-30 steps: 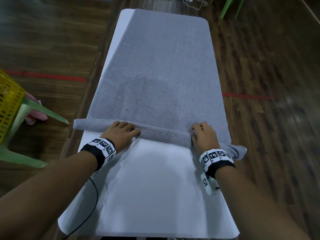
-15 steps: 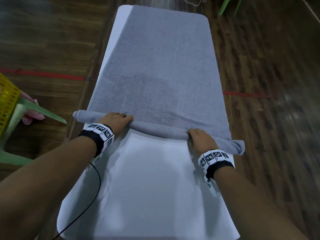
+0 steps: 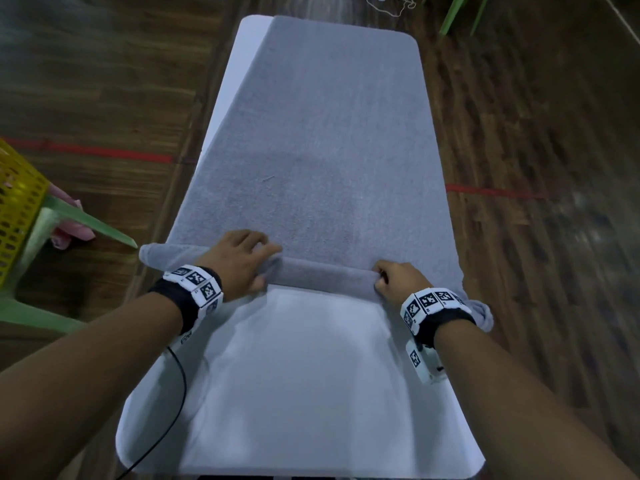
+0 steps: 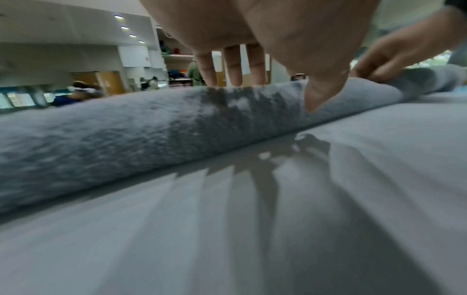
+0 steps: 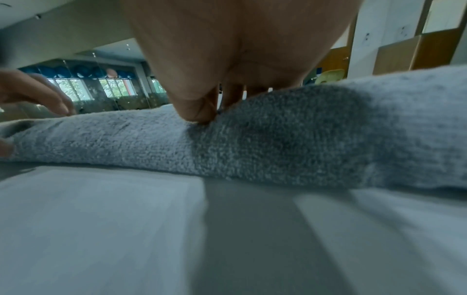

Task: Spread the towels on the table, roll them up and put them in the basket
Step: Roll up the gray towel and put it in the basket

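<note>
On towel [image 3: 322,133], both hands, apparently.

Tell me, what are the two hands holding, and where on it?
Both hold the grey towel at its rolled-up near edge. The left hand presses the roll's left part with straight fingers; the right hand curls round it near the right end.

Grey towel [image 3: 322,133] is thick terry cloth, matt, its nap fuzzy and rough right under the left hand [image 3: 239,261] fingers [image 4: 233,65] and against the right hand [image 3: 398,280] thumb. Just nearer than the fingertips the white table [image 3: 294,393] looks smooth and hard with a soft sheen, shadows lying clean on it. Well left of the fingers, the yellow basket [image 3: 17,209] is perforated plastic; the floor [image 3: 536,133] beyond is dark wood-grain planking, slightly glossy
</note>
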